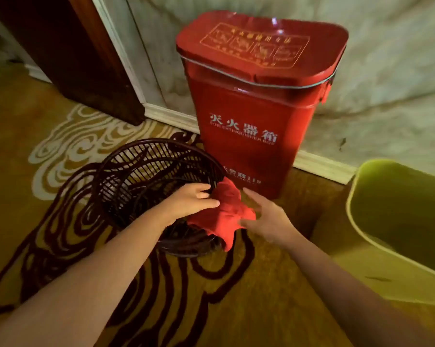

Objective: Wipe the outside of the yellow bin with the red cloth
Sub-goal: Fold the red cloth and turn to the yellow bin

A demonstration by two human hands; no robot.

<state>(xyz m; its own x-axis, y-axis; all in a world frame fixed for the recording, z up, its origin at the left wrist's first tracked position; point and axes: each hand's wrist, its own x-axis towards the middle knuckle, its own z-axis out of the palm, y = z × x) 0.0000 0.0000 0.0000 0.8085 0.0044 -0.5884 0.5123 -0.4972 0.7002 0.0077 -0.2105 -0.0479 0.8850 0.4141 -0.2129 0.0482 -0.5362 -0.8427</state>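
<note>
The red cloth [226, 216] is bunched on the near right rim of a dark woven basket [141, 176]. My left hand [193, 200] reaches over the basket and pinches the cloth's left side. Just right of the cloth, my right hand [264, 217] hovers with its fingers spread, its fingertips touching or almost touching the fabric. The yellow bin [376, 251] stands at the right edge of the view, only partly visible, well apart from both hands. Its open top faces up.
A tall red fire extinguisher box [256, 101] stands against the marble wall behind the basket. A dark wooden door frame [86, 61] is at the back left. The floor is a gold carpet with dark swirl patterns [186, 296].
</note>
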